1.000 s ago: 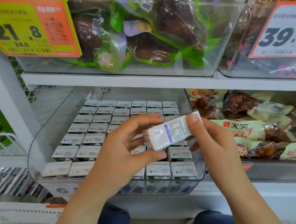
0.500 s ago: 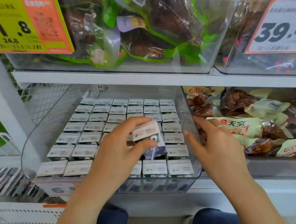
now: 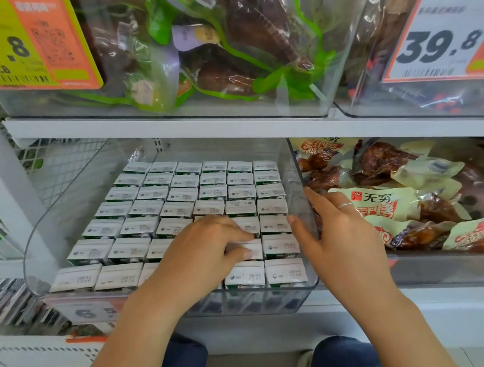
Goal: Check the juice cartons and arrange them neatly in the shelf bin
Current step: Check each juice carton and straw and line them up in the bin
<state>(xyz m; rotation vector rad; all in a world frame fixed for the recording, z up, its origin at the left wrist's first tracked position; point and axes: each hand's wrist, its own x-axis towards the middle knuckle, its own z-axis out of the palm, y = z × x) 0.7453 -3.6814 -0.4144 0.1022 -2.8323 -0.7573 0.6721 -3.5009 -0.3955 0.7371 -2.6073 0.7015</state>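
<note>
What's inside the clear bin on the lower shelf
The clear bin holds white juice cartons packed upright in neat rows. The left hand covers several near the front, its fingers on one carton.

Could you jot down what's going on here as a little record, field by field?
place: shop shelf, clear shelf bin on the lower level
contents: juice cartons standing upright in tidy rows
left hand: fingers curled on a carton in the front right part of the bin, which sits level with its row
right hand: open, fingers straight, resting at the bin's right wall
neighbours: snack packets in the bin to the right; price tag above
</note>
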